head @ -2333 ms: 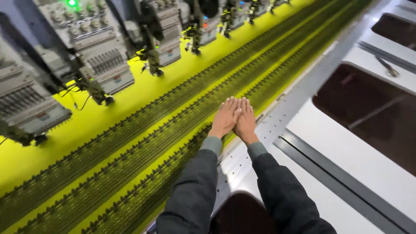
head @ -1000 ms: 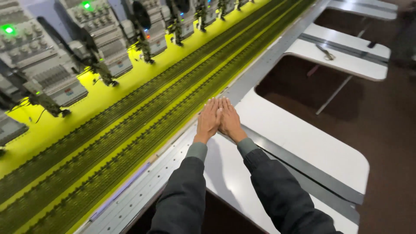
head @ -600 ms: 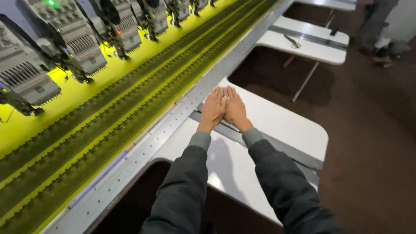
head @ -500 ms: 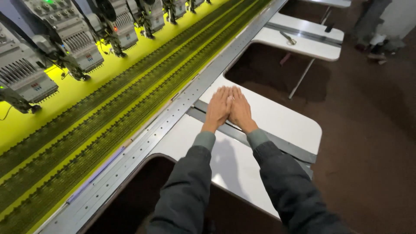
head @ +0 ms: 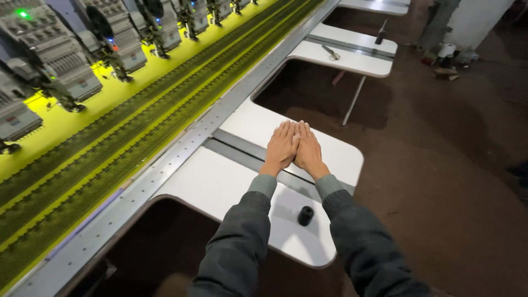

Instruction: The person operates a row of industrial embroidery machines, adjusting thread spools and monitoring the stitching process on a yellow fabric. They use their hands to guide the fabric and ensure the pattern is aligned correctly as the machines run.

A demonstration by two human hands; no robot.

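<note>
My left hand (head: 281,147) and my right hand (head: 308,150) are stretched out side by side, palms down, fingers straight and pressed together. They hover above a white table leaf (head: 220,181) with a grey strip (head: 242,154) running across it. Neither hand holds anything. A small black spool (head: 306,215) stands on the leaf between my grey sleeves, just below my wrists.
A long embroidery machine runs along the left, with bright yellow fabric (head: 82,132) carrying dark stitched bands under a row of grey sewing heads (head: 55,60). A metal rail (head: 165,165) edges it. More white leaves (head: 346,55) lie further on, scissors (head: 330,53) on one. Brown floor (head: 451,165) spreads right.
The view has swung from the yellow fabric toward the white table leaf and the floor. My hands stayed joined and flat, and now hang over the leaf instead of the stitched bands.
</note>
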